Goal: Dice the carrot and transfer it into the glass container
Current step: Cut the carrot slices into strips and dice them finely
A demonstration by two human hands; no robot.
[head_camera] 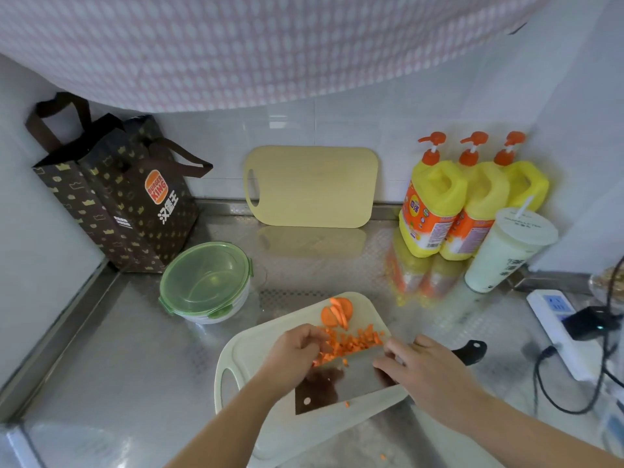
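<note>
Diced carrot [351, 342] heaped on cutting board [243, 352] against flat cleaver's [347, 380] far edge, left hand [297, 349] raking it with bent fingers (grasp unclear), right hand [425, 369] gripping cleaver's handle end; lidded glass container [206, 282] far-left, nearer left hand.

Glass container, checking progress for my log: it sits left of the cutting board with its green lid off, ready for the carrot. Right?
No: the head view shows the green lid closed on the glass container. It does sit left of the cutting board.
</note>
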